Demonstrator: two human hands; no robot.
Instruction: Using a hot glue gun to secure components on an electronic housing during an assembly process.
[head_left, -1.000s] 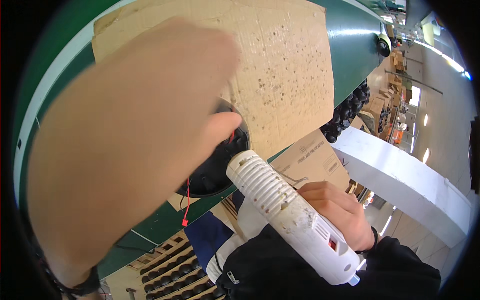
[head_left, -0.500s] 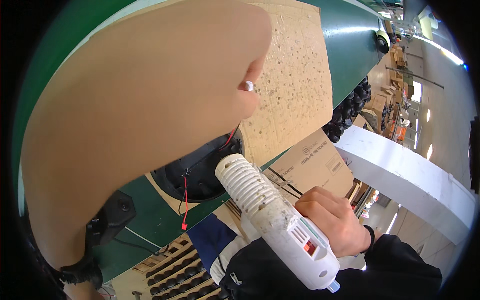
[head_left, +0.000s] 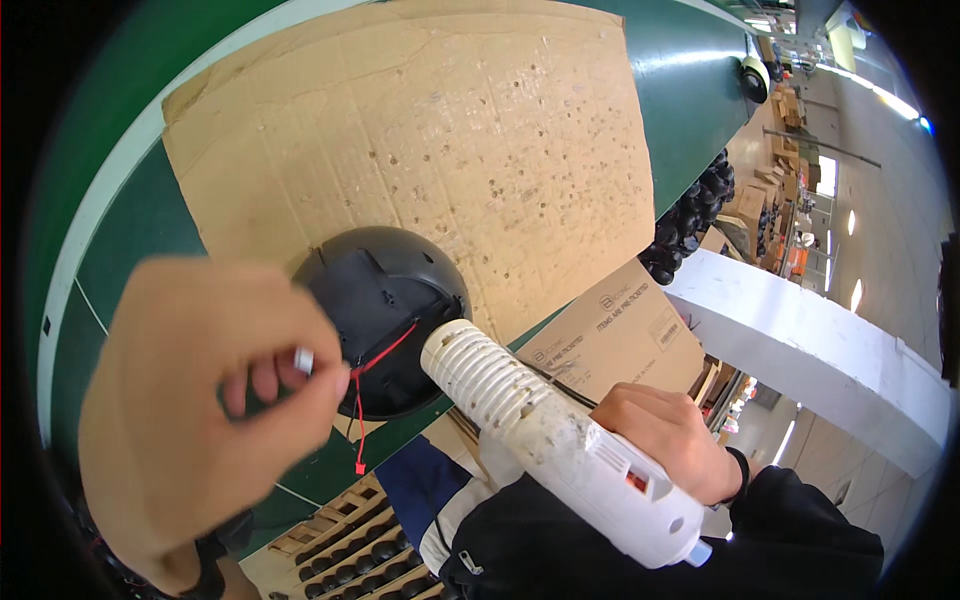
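A black round plastic shell (head_left: 340, 270) lies on a cardboard sheet at the table's near edge. Thumb and fingertips of my left hand (head_left: 215, 400), slightly blurred, pinch a red wire (head_left: 388, 349) running over the shell. A small white piece (head_left: 304, 358) shows among those fingers; its kind is unclear. Below hangs another red lead with a little red connector (head_left: 360, 468). My right hand (head_left: 665, 440) is wrapped round the handle of a worn white hot glue gun (head_left: 540, 430). Its ribbed front end is beside the shell's right rim, and a pale translucent stick protrudes from its rear.
The spotted cardboard sheet (head_left: 420, 130) covers much of the green table (head_left: 690, 90). A printed carton (head_left: 620, 320) and a white beam (head_left: 810, 350) stand to the right. Black round parts fill a pile (head_left: 690, 220) and racks (head_left: 350, 570) below.
My left arm has drawn back from over the cardboard to the left of the shell, uncovering both. The red wire is now pulled toward my fingers. The glue gun has shifted only slightly.
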